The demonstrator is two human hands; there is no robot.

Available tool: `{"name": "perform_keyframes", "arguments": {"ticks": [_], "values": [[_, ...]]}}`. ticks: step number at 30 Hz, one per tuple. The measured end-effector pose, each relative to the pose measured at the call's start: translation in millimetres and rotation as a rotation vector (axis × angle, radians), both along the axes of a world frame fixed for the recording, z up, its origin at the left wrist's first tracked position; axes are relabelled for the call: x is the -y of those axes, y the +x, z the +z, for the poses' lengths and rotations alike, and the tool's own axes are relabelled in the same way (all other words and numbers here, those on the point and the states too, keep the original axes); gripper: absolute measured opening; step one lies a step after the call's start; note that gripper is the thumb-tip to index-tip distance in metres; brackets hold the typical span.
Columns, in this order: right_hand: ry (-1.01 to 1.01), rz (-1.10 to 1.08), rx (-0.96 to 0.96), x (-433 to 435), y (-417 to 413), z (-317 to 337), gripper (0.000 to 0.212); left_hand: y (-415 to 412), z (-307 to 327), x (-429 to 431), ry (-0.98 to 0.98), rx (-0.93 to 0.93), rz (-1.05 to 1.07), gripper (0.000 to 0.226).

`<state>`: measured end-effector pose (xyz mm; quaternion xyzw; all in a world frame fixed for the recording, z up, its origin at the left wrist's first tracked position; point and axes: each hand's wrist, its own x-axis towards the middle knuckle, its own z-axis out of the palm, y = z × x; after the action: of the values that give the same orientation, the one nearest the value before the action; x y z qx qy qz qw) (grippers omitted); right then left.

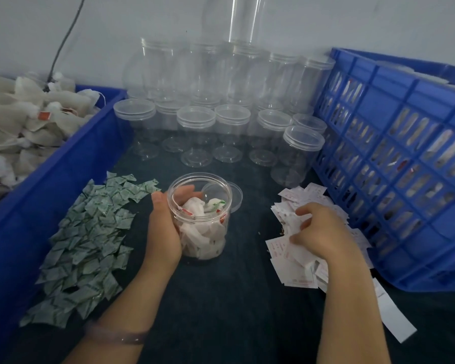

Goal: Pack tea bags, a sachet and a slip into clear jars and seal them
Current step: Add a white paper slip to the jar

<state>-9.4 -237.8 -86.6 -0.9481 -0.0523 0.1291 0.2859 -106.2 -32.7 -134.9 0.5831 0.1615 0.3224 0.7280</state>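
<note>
The left hand (pixel 166 227) wraps the light, slick jar (pixel 200 179) of soft tea bags (pixel 202 237) at mid-table by its 9 o'clock wall, while the right hand (pixel 318 229), at 3 o'clock, pinches among flimsy slips (pixel 286 261), probably best lifted by an edge.

Your left hand (pixel 163 232) and right hand (pixel 321 229) are bare, like both forearms. A translucent, pale-pink round bangle (pixel 116 334) circles your left forearm.

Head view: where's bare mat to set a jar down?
Free: dark mat in front of the open jar; narrow strip between jar and slip pile. Crowded: sachet pile left, slip pile right, lidded empty jars behind.
</note>
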Motion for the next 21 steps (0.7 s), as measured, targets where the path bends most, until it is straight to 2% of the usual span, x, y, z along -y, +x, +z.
{"name": "perform_keyframes", "arguments": {"ticks": [6,10,13,18,19,21], "values": [[0.234,-0.058,0.143,7,3,1,0.039,-1,3,2,-0.005,0.019,-0.006,0.073],[0.382,-0.119,0.321,10,5,2,0.024,1,2,1,-0.031,0.019,-0.017,0.079],[0.553,-0.086,0.453,0,-2,10,0.014,3,0,0,-0.058,0.021,-0.004,0.075],[0.956,0.227,0.553,-44,-23,37,0.016,4,-3,-2,-0.096,0.004,-0.015,0.07],[0.979,0.326,0.574,-54,-27,42,0.018,5,-2,-2,-0.107,-0.002,-0.02,0.07],[0.902,0.497,0.638,-73,-33,49,0.02,4,0,-1,-0.128,-0.003,-0.022,0.068]]}}
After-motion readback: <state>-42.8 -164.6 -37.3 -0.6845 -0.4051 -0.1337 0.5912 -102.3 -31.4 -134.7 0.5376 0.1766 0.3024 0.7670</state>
